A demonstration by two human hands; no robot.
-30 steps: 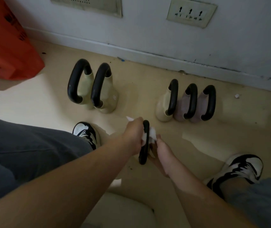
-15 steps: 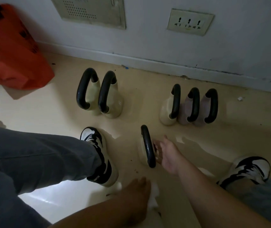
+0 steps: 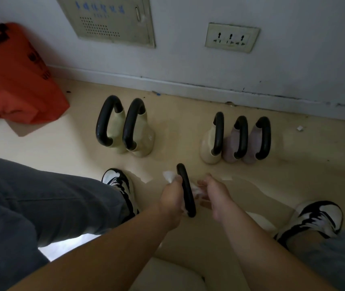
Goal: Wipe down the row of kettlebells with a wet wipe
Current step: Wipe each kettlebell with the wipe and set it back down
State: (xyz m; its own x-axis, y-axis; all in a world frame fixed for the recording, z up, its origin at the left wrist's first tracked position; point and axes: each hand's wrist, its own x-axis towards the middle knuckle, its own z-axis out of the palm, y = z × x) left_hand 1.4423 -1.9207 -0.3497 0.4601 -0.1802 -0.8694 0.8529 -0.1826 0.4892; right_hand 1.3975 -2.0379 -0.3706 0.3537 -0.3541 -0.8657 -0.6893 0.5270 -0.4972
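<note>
Wiping step on the lone kettlebell (image 3: 185, 190), on the floor (image 3: 177, 127) before the row (image 3: 216, 133): left grip (image 3: 172, 198) clutches the wet wipe (image 3: 168, 176) against it, right grip (image 3: 214, 196) slack-fingered beside; next probably steadying it, then rubbing.

- Indoor room with exercise gear is indicated; home or gym cannot be determined.
- Kettlebells (image 3: 144, 135) are stood on a cream floor (image 3: 177, 131) along a scuffed white wall (image 3: 188, 59).
- A wall socket (image 3: 232, 37) and a metal panel (image 3: 112, 19) are noted.

A black-handled kettlebell (image 3: 185, 192) stands upright before the row (image 3: 235, 141), white wet wipe (image 3: 168, 176) against its handle.
</note>
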